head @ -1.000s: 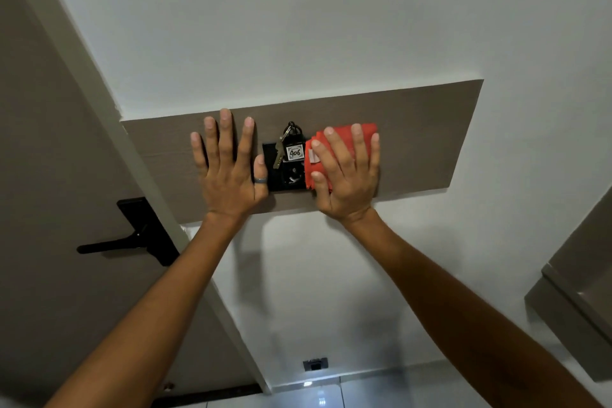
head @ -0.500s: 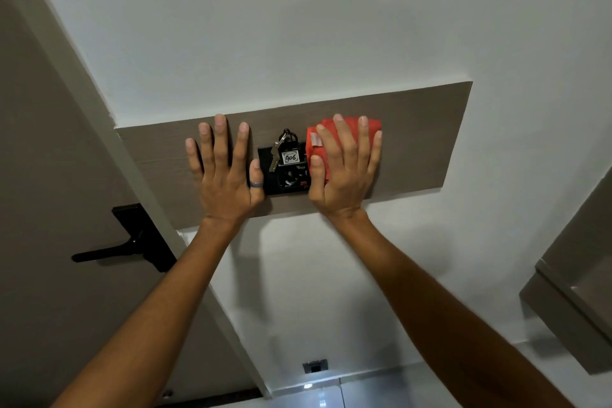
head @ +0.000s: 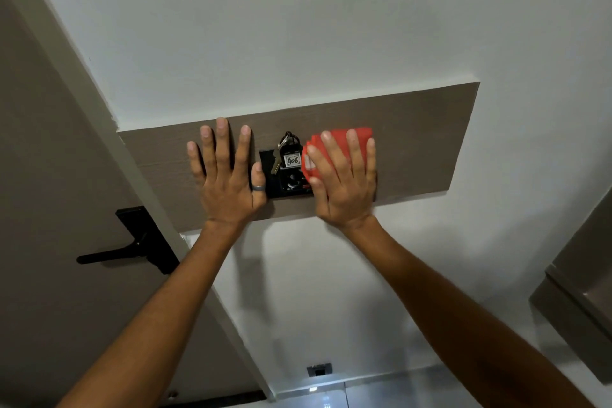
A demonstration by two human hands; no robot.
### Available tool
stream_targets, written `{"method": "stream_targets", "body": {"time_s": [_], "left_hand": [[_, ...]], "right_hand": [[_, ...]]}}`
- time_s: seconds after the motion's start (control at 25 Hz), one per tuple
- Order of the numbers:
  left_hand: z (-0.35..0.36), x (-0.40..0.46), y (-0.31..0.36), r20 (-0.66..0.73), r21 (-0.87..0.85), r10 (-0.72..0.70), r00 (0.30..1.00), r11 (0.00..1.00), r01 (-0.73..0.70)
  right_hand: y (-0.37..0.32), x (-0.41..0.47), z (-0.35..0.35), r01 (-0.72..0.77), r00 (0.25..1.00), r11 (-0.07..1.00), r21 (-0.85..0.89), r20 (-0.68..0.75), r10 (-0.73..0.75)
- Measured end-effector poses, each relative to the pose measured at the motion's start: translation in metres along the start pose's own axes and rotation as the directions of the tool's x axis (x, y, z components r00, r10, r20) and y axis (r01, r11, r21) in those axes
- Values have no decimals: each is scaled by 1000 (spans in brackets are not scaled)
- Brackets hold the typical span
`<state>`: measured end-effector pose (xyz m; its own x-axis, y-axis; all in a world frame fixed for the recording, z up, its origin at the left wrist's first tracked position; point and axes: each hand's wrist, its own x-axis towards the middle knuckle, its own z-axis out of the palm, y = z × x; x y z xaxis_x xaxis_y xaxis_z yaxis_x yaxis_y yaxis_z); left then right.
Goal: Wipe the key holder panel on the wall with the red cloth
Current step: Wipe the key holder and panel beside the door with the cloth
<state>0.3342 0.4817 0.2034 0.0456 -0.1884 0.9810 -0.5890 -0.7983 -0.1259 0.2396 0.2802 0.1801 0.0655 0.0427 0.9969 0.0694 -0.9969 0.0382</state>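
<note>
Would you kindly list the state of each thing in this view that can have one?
Red cloth: folded, pressed flat on the panel under the right hand.
Right hand: open, palm on the cloth.
Left hand: open, flat on the panel, empty.
Key holder panel: mounted on the wall.
Keys: hanging, tag reads 406.
Door handle: horizontal.

Wall panel [head: 414,142]: key holder [head: 288,175] mounted at centre, keys [head: 287,156] hung on it. Left hand [head: 228,182] laid flat to its left; cloth [head: 344,142] pressed under right hand [head: 344,189] to its right.
</note>
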Motion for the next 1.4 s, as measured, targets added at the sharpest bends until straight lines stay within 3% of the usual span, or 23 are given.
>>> {"method": "stream_targets", "body": {"time_s": [0.12,0.32,0.56,0.72,0.92,1.16,1.4], "left_hand": [[-1,1,1,-5,22,0,1000,1000,0],[1,-1,-1,2,6,6,1000,1000,-6],[0,0,0,4,-12,-11,1000,1000,11],[-2,0,1,1,-1,-5,1000,1000,5],[0,-3,0,-13,-12,-12,1000,1000,11],[-1,-1,3,-32,-20,-31,999,999,31],[-3,-1,2,-19,-9,-39,999,999,39]], "right_hand": [[3,-31,-13,85,996,995,-55,26,-83],[5,19,6,27,999,1000,2,-29,-27],[6,-8,-13,71,997,997,-8,-16,-71],[4,34,7,2,999,1000,15,-51,-1],[0,-22,-12,47,999,999,-7,-4,-47],[0,18,7,-13,999,1000,-25,-47,12],[2,-4,-2,39,997,998,-45,-63,-42]]}}
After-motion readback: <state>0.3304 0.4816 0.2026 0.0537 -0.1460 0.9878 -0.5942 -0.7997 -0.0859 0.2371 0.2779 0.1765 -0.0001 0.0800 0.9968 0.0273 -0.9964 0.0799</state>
